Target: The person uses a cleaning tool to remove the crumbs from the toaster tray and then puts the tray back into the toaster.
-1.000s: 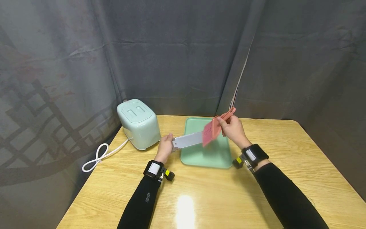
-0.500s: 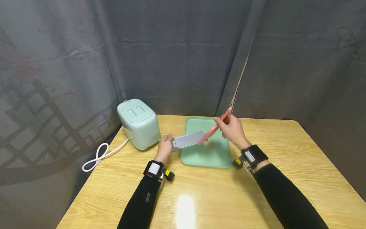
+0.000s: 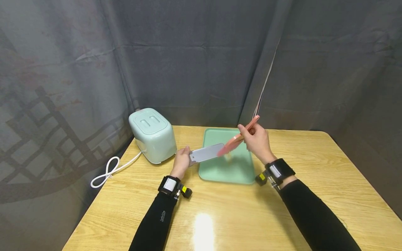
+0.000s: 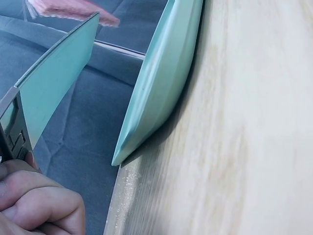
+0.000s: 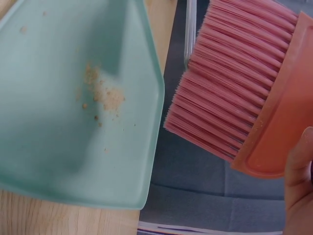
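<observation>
My left hand [image 3: 184, 156] grips the left end of a flat grey metal slide-out tray [image 3: 207, 152] and holds it level above the left part of a mint-green serving tray [image 3: 240, 172]. My right hand [image 3: 248, 134] pinches the handle of a pink brush [image 3: 235, 141], whose bristles [image 5: 230, 88] sit at the grey tray's right end. In the right wrist view, brown crumbs [image 5: 105, 95] lie on the green tray [image 5: 54, 156]. The left wrist view shows the grey tray's underside [image 4: 54, 83], my curled fingers [image 4: 39, 203] and the green tray's rim [image 4: 161, 83].
A mint-green toaster [image 3: 152, 135] stands on the wooden table [image 3: 220, 216] just left of my left hand, and its white cord [image 3: 108, 170] loops toward the left edge. Grey curtains hang close behind the table.
The brush has turned from broadside over the grey tray to edge-on at its right end, and its handle has lifted slightly. My left hand and the grey tray have stayed in place.
</observation>
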